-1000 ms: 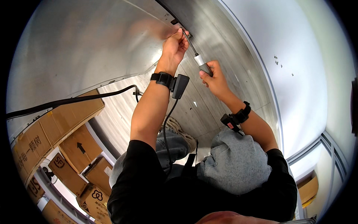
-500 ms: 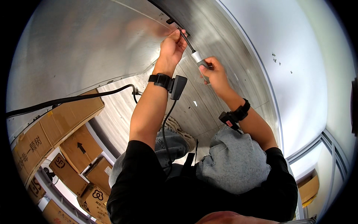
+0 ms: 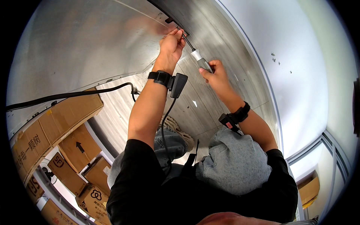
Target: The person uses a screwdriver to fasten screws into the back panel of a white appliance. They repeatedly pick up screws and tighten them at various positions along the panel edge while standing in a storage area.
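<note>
My right hand [image 3: 215, 75] is closed round the grey and white handle of a screwdriver [image 3: 203, 62]. Its dark shaft slants up and left to the edge of a large metal panel [image 3: 93, 45]. At that edge my left hand [image 3: 171, 44] is closed, its fingertips pinching the shaft near its tip. The fingers partly cover the tip, and whether a screw is there I cannot make out. Close by, a small black fitting [image 3: 169, 20] sits on the panel's edge.
A thick black cable [image 3: 75, 94] crosses on the left. Cardboard boxes [image 3: 77, 146] are stacked at lower left. A white curved panel [image 3: 292, 86] stands on the right. Between the panels lies a wood-look floor [image 3: 202, 108] with small scraps. Each wrist bears a strapped black device [image 3: 177, 85].
The screwdriver and both hands have shifted very slightly up and left in the picture. The right hand's fingers have moved a little on the handle; the grips remain.
</note>
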A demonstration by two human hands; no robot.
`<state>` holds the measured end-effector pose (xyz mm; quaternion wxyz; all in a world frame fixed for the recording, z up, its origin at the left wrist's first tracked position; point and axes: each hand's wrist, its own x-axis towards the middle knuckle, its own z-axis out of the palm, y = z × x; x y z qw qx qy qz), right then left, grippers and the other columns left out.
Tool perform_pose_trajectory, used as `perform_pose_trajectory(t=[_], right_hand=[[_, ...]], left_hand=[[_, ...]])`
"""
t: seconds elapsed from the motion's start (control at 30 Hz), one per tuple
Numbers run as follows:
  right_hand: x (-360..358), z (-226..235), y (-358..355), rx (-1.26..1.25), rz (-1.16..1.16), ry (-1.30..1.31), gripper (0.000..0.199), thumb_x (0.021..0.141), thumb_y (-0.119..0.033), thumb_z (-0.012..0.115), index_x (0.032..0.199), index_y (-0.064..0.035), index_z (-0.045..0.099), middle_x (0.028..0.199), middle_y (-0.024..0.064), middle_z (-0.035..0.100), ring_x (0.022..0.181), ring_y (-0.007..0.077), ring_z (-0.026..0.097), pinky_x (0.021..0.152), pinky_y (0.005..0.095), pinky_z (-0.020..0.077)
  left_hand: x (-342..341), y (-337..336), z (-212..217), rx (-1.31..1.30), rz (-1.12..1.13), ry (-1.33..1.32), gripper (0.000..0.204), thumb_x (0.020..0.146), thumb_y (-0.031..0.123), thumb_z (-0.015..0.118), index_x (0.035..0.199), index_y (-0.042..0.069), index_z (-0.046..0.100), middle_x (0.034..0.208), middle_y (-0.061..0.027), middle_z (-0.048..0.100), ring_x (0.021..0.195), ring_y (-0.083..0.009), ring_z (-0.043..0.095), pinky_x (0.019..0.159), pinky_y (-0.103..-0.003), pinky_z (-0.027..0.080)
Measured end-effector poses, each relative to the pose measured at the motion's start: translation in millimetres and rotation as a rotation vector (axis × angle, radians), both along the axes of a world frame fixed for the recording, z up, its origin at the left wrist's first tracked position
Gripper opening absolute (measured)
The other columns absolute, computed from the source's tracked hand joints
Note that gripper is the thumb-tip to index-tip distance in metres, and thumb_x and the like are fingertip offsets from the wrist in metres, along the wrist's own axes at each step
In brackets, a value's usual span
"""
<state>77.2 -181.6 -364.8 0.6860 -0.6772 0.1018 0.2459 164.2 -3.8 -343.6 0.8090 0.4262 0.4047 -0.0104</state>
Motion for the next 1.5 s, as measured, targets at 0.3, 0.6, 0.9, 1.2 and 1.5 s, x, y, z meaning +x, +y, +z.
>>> perform_pose_trajectory(t=[0.3,0.6,0.9,1.2,1.5], right_hand=[[15,22,-12,0.351,0.012,0.464,0.029,0.093,-0.030,0.054,0.095,-0.0014,0.055,0.077,0.0048,0.058,0.063,0.0133,0.054,0.055,0.0266,0.0408],[4,17,1,0.259,-0.026,0.304,0.040,0.093,-0.039,0.052,0.095,0.0007,0.055,0.076,0.0074,0.059,0.058,0.0145,0.055,0.053,0.0295,0.0427],[-1,8,4,0.191,-0.036,0.191,0.039,0.093,-0.039,0.051,0.091,0.0003,0.056,0.074,0.0071,0.058,0.056,0.0152,0.053,0.056,0.0294,0.0449],[17,19,-12,0.401,0.092,0.509,0.040,0.090,-0.037,0.056,0.094,0.0023,0.056,0.077,0.0062,0.058,0.065,0.0166,0.054,0.060,0.0313,0.0447],[9,23,-1,0.218,-0.007,0.320,0.036,0.091,-0.034,0.054,0.096,0.0009,0.055,0.074,0.0065,0.057,0.056,0.0150,0.051,0.055,0.0295,0.0429]], left_hand=[[-2,-2,12,0.095,-0.136,0.029,0.011,0.092,0.004,0.051,0.101,0.003,0.057,0.089,-0.0036,0.061,0.079,-0.0145,0.059,0.068,-0.026,0.048],[-1,-3,8,0.087,-0.080,0.016,0.010,0.091,0.003,0.052,0.100,0.003,0.055,0.089,-0.0052,0.061,0.078,-0.0156,0.060,0.069,-0.026,0.049],[3,2,2,0.092,-0.109,0.002,0.020,0.086,-0.006,0.053,0.105,-0.004,0.050,0.095,-0.0121,0.060,0.075,-0.0204,0.062,0.060,-0.029,0.052],[-4,-16,19,0.157,-0.034,0.004,0.019,0.085,-0.006,0.055,0.102,0.000,0.051,0.094,-0.0116,0.062,0.073,-0.0189,0.063,0.057,-0.028,0.051],[-5,-13,12,0.173,-0.056,0.006,0.021,0.083,-0.005,0.057,0.102,0.002,0.051,0.092,-0.0107,0.063,0.068,-0.0176,0.063,0.055,-0.026,0.050]])
